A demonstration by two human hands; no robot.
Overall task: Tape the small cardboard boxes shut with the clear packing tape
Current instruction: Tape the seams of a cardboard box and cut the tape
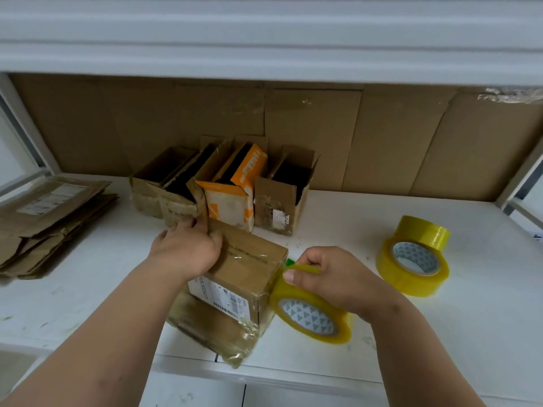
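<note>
Head view: we are pressing our left hand (188,248), fingers flat, on the closed cardboard box (244,277) at table (411,333) centre; its far edge is hidden beneath the hand. At 3 o'clock of the box, our right hand (338,277) is gripping the glossy yellowish tape roll (311,315). The label print is staying illegible.

Hands (188,248) on box (246,259), tape roll (311,309)
</note>
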